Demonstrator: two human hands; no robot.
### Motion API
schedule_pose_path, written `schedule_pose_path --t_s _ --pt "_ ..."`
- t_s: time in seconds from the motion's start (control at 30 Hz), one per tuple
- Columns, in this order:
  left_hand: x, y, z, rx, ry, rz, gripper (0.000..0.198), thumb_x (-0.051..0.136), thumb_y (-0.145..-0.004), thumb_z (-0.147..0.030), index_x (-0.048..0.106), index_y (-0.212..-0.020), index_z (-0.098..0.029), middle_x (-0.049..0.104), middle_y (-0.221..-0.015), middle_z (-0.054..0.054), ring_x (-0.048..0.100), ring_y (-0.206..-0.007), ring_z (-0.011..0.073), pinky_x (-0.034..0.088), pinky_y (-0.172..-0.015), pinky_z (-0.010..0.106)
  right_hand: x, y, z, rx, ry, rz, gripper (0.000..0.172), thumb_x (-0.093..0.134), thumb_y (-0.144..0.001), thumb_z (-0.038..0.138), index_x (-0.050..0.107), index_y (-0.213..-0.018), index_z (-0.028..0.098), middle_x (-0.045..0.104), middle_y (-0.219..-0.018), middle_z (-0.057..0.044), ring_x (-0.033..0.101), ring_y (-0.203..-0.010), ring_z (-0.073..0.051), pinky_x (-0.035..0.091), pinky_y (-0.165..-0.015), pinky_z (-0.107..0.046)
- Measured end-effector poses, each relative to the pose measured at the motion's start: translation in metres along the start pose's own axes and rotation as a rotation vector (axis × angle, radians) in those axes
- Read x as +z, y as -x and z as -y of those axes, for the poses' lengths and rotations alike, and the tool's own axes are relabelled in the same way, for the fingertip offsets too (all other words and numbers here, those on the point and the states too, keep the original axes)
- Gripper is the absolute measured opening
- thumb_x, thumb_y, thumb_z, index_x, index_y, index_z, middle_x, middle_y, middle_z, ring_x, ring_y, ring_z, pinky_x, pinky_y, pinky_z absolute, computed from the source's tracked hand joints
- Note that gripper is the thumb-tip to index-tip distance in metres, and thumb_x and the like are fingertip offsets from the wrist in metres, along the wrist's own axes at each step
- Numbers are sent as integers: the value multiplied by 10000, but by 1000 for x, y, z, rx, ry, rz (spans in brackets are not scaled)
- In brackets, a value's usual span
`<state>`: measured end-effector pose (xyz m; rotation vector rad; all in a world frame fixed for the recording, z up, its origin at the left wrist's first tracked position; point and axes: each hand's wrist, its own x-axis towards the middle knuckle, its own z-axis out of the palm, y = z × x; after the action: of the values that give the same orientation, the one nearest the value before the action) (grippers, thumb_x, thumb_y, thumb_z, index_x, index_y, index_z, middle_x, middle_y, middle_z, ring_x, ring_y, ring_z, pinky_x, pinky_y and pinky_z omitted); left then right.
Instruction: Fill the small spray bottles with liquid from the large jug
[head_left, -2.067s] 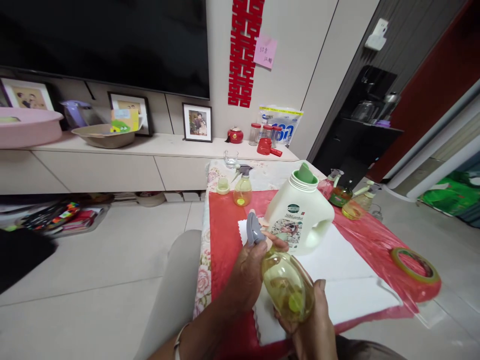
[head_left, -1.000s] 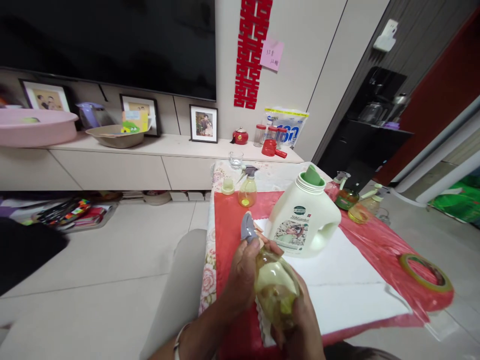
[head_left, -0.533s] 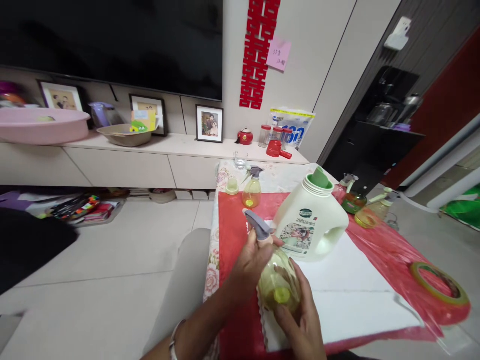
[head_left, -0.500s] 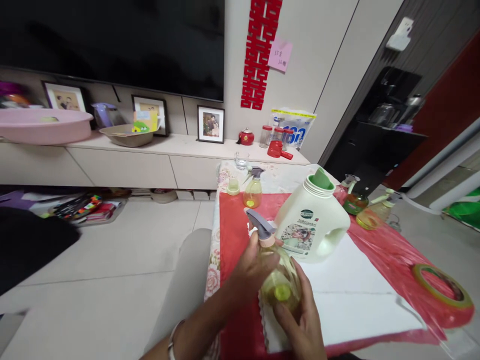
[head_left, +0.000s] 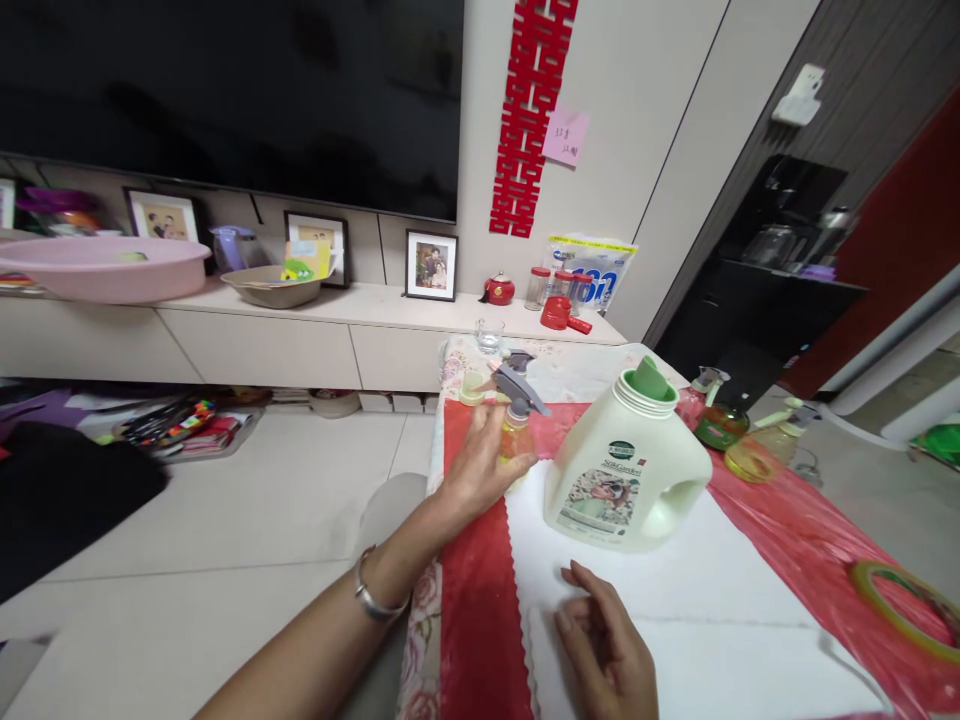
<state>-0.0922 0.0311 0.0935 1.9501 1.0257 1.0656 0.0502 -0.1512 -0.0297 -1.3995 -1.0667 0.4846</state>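
My left hand [head_left: 480, 455] is closed around a clear spray bottle [head_left: 517, 440] with yellowish liquid and a grey trigger head. It holds the bottle over the red cloth, left of a big pale-green detergent jug [head_left: 630, 470]. Behind that bottle, the grey head of a second spray bottle [head_left: 519, 358] shows; its body is mostly hidden. A small pale-green cap [head_left: 472, 389] stands beside it. Over the white sheet [head_left: 697, 580], in front of the jug, my right hand [head_left: 607, 650] is empty, with loosely curled fingers and the thumb apart.
At the right of the red cloth [head_left: 480, 620] stand several bottles, among them a yellow spray bottle [head_left: 761, 450]. A roll of tape [head_left: 870, 590] lies at the right edge. Toward the cabinet is a glass cup [head_left: 490, 336]. A grey stool [head_left: 390, 520] sits left of the table.
My left hand has carried the spray bottle away from me, toward the back left of the table. My right hand has let go of it and stays near the front.
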Motion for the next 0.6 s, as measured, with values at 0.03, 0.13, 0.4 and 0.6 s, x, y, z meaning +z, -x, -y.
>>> schedule_pose_path --t_s 0.03,0.13,0.4,0.6 --pt "5 -7 4 4 -17 12 506 688 -768 -238 509 -1240 -207 476 -1262 101 451 -1304 321 399 -1103 470 0 1 -2 7 4 -3 416 693 -871 451 670 -1196 193 715 -1063 -106 659 -765 -156 554 -729 -249" --pt "25 -25 18 27 -25 8 502 685 -768 -205 484 -1228 -219 487 -1270 95 430 -1325 317 384 -1120 481 0 2 -7 36 16 -16 433 701 -858 484 692 -1176 190 728 -1008 -105 679 -800 -177 560 -745 -258" --pt "72 -51 39 61 -22 -8 534 695 -785 -178 453 -1260 -202 527 -1302 115 455 -1329 289 367 -1145 445 2 4 -12 61 61 -35 437 714 -821 548 736 -1100 212 736 -931 -97 694 -797 -210 567 -713 -283" --pt "98 -61 57 28 -59 3 486 651 -795 -108 472 -1236 -203 543 -1259 116 499 -1278 293 404 -1112 468 3 3 -9 27 74 -29 399 698 -842 550 746 -1081 234 727 -887 -78 683 -763 -197 559 -683 -273"
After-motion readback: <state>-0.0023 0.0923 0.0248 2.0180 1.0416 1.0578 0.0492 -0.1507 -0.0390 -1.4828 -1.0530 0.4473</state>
